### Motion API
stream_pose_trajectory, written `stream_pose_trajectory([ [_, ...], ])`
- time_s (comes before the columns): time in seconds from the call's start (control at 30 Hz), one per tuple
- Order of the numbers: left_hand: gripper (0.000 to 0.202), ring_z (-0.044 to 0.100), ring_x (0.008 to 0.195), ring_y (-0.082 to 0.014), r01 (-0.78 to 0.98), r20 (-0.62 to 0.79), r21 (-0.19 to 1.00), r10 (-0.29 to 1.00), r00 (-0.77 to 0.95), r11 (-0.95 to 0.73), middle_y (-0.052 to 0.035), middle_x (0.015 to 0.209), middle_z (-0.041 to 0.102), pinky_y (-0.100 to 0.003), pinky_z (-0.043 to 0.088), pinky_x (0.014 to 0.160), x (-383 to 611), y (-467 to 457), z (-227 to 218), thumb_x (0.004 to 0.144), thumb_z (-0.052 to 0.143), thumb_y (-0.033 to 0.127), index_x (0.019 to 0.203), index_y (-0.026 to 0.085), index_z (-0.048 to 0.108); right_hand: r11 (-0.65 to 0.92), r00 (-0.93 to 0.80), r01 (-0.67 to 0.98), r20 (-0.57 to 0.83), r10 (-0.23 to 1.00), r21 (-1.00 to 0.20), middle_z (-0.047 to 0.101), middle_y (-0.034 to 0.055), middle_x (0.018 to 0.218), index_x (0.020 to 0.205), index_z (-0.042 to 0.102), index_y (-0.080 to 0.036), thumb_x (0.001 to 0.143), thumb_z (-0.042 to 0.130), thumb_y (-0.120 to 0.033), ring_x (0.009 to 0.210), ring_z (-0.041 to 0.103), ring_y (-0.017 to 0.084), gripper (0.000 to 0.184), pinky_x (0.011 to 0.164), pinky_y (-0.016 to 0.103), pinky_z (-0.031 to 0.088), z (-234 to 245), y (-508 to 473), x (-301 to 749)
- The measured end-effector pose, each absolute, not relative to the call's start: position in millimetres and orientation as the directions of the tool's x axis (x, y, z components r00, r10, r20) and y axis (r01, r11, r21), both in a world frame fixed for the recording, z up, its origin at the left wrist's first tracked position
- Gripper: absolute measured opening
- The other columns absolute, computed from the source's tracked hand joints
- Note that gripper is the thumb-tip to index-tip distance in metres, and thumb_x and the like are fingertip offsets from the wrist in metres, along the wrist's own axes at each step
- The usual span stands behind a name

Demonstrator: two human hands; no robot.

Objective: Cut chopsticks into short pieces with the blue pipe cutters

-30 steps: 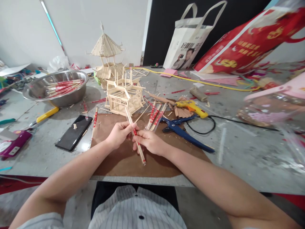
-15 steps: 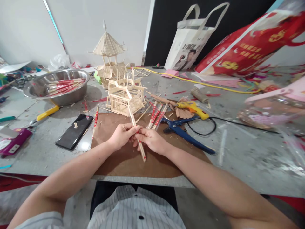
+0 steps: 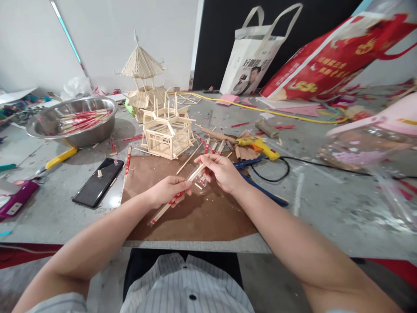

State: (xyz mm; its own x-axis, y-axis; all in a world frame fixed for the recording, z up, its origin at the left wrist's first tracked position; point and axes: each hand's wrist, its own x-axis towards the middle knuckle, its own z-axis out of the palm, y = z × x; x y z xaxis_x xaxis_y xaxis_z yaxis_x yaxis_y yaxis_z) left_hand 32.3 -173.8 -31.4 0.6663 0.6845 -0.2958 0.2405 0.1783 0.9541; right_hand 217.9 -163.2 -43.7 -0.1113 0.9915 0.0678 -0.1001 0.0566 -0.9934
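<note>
My left hand [image 3: 169,190] and my right hand [image 3: 220,171] both pinch a pair of wrapped wooden chopsticks [image 3: 160,211] above a brown board [image 3: 192,217]. The chopsticks lie slanted, low end toward my left, upper end at my right fingertips. The clear wrapper with red print seems to be sliding off at the right hand. Just beyond stands a small house model of wooden sticks [image 3: 167,130], with a taller pagoda model [image 3: 141,74] behind it.
A steel bowl [image 3: 74,130] of wrapped chopsticks sits far left. A black phone [image 3: 97,182] lies left of the board. A yellow glue gun [image 3: 257,145], blue cutters [image 3: 263,193] and loose chopsticks [image 3: 211,150] lie right. Bags [image 3: 254,52] stand behind.
The chopsticks have swung from pointing away from me to slanting across, left end low. My right hand has moved up and right along them; my left hand has dropped slightly.
</note>
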Motion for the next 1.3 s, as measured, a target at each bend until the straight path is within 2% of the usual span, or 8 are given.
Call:
stream_pose_trajectory([
  [0.17,0.035,0.03,0.029,-0.004,0.244,-0.292,0.955,0.699,0.653,0.17,0.0079,0.034,0.036,-0.017,0.022,0.033,32,-170,-34,0.075,0.049,0.049,0.069,0.014,0.051,-0.007,-0.114,-0.142,0.009,0.993,-0.99,0.052,-0.0045,0.049,0.071,0.058,-0.015,0.064,0.066,-0.047,0.032,0.041,0.004,0.034,0.032,0.018,0.029,-47,-160,217],
  [0.33,0.034,0.029,0.03,-0.0041,0.261,-0.284,0.954,0.719,0.634,0.147,0.0082,0.034,0.035,-0.017,0.021,0.034,31,-169,-35,0.077,0.048,0.047,0.071,0.013,0.052,-0.051,-0.068,-0.078,-0.045,0.997,-0.996,0.054,-0.003,0.047,0.061,0.052,-0.015,0.059,0.067,-0.052,0.029,0.04,0.004,0.04,0.029,0.018,0.026,-48,-160,218],
  [0.5,0.037,0.029,0.03,-0.0037,0.259,-0.268,0.957,0.723,0.636,0.128,0.0083,0.036,0.035,-0.017,0.02,0.034,32,-169,-35,0.076,0.047,0.05,0.073,0.013,0.052,0.007,0.028,-0.07,0.005,1.0,-0.998,0.051,-0.0038,0.043,0.057,0.052,-0.015,0.058,0.068,-0.053,0.029,0.038,0.003,0.041,0.028,0.017,0.024,-47,-159,219],
  [0.73,0.04,0.027,0.03,-0.0037,0.276,-0.282,0.952,0.734,0.618,0.133,0.0086,0.037,0.032,-0.018,0.015,0.034,32,-171,-31,0.075,0.047,0.054,0.072,0.015,0.05,0.093,0.203,-0.157,0.06,0.977,-0.983,0.046,-0.0049,0.041,0.053,0.048,-0.016,0.055,0.07,-0.054,0.028,0.036,0.003,0.043,0.027,0.018,0.023,-41,-149,237],
  [0.97,0.044,0.023,0.035,-0.002,0.244,-0.248,0.963,0.739,0.627,0.116,0.009,0.042,0.027,-0.018,0.013,0.037,32,-170,-33,0.071,0.051,0.057,0.071,0.013,0.052,0.231,0.385,-0.25,0.123,0.915,-0.94,0.038,-0.0078,0.042,0.059,0.045,-0.019,0.065,0.062,-0.055,0.029,0.033,0.003,0.04,0.028,0.018,0.023,-35,-135,267],
  [1.07,0.044,0.023,0.036,-0.0021,0.237,-0.238,0.965,0.758,0.608,0.113,0.009,0.043,0.027,-0.018,0.014,0.038,32,-169,-35,0.071,0.051,0.057,0.07,0.013,0.052,0.21,0.302,-0.297,0.118,0.946,-0.931,0.039,-0.0076,0.044,0.063,0.047,-0.019,0.067,0.057,-0.059,0.031,0.034,0.004,0.041,0.03,0.019,0.026,-32,-139,263],
  [1.2,0.043,0.023,0.036,-0.0024,0.243,-0.226,0.965,0.78,0.584,0.098,0.009,0.043,0.027,-0.018,0.015,0.038,32,-169,-36,0.072,0.05,0.057,0.071,0.014,0.052,0.041,0.012,-0.286,0.039,0.999,-0.957,0.047,-0.0058,0.049,0.068,0.054,-0.018,0.058,0.068,-0.051,0.034,0.041,0.005,0.038,0.033,0.021,0.029,-32,-149,247],
  [1.3,0.044,0.023,0.036,-0.0026,0.236,-0.236,0.965,0.759,0.607,0.112,0.009,0.042,0.027,-0.018,0.014,0.038,32,-169,-35,0.072,0.05,0.057,0.072,0.013,0.053,0.032,0.024,-0.282,0.026,0.999,-0.959,0.046,-0.006,0.047,0.067,0.054,-0.017,0.06,0.068,-0.047,0.034,0.041,0.005,0.033,0.033,0.021,0.029,-34,-150,246],
])
